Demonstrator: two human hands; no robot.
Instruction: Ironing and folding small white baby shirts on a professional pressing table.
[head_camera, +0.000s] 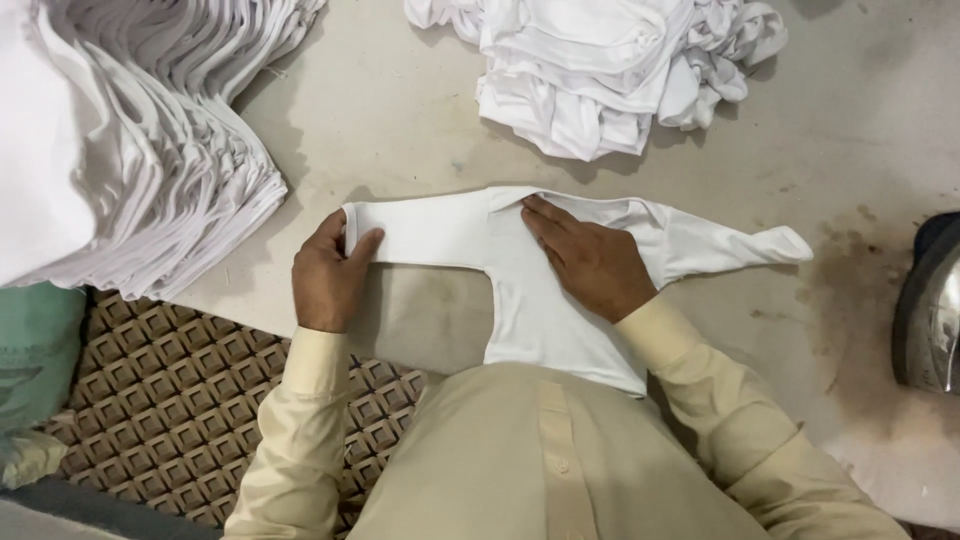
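A small white long-sleeved knit garment lies spread flat on the pale, stained table, right in front of the person, its body running toward the near edge and its two sleeves stretched out left and right. The left hand has its grip closed on the cuff end of the left sleeve, thumb on top and fingers curled beneath the cloth. The right hand lies flat and open, palm down, pressing the chest of the garment just below the neckline; it pins rather than clasps.

The cloth looks thin, soft and very light, limp enough to sag and crease wherever it is not supported, and not slippery against the matte table. It seems safe from breakage, though the stained surface could soil it. Good places to take hold appear to be the cuffs, the shoulder seams and the hem, where the fabric is doubled.

A tall stack of folded white garments stands at the far left, and a loose heap of unfolded white garments lies at the far side.
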